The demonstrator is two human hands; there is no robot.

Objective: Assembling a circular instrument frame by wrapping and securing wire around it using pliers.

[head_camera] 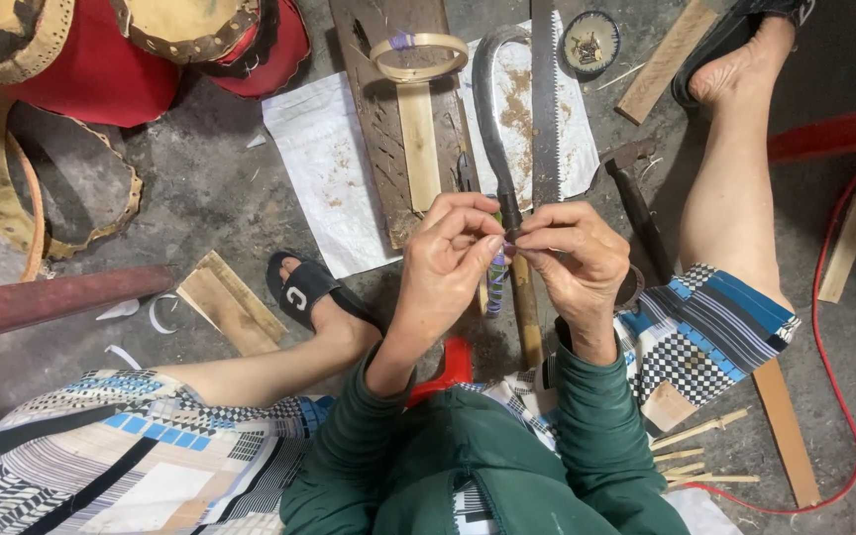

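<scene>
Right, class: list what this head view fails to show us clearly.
1. What the left hand and right hand pinch: hidden by fingertips, too small.
2. Curved knife lower blade: behind both hands.
3. Red drums: cut off by the top edge.
4. Small round tin: contents too small.

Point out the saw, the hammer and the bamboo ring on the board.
saw [545, 109]: head view, middle of its flat toothed blade.
hammer [629, 161]: head view, its dark metal head.
bamboo ring [418, 71]: head view, the near side of the hoop's rim.
</scene>
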